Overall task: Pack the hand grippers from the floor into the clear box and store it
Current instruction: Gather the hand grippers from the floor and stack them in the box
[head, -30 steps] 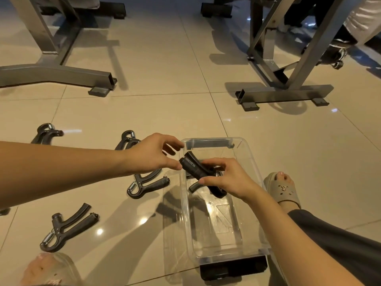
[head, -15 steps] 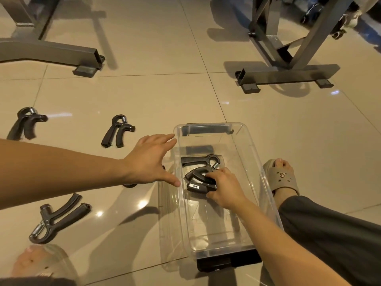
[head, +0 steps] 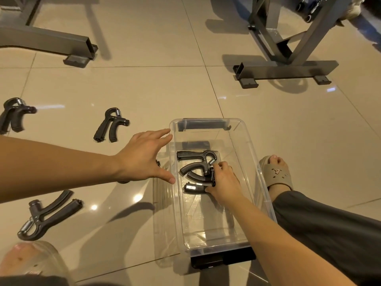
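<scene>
Holding a black hand gripper (head: 194,176) inside the clear box (head: 208,226), our right hand (head: 224,182) curls over its spring end; its handles point toward the box's left wall. Our left hand (head: 144,157) is spread wide just outside that wall. More grippers (head: 111,125) lie left of the box on glossy beige tile (head: 165,89).
</scene>
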